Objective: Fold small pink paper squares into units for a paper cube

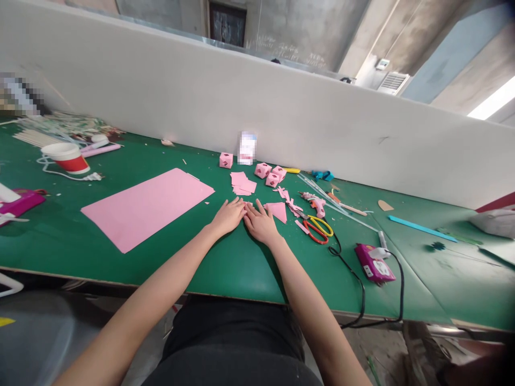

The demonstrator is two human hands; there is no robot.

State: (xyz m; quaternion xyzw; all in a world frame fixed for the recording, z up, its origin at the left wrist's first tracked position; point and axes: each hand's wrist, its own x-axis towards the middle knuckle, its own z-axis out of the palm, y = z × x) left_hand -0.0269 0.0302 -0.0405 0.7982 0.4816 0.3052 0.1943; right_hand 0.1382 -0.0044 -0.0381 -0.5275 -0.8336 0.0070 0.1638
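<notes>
My left hand (228,215) and my right hand (260,220) meet on the green tabletop, palms down, fingertips pressing on a small piece of pink paper (247,204). Most of that piece is hidden under the fingers. Just beyond them lies a loose pile of pink paper squares (243,184). Beside my right hand is a larger pink paper piece (277,211), with curled pink strips (290,200) behind it. Farther back sit several folded pink paper cubes (263,170) with dark diamond-shaped marks.
A large pink sheet (147,209) lies to the left. Scissors (317,229) with red and yellow handles and a pink glue gun (316,204) lie to the right, near a magenta box (374,262) with a black cord. A paper cup (66,157) stands at far left.
</notes>
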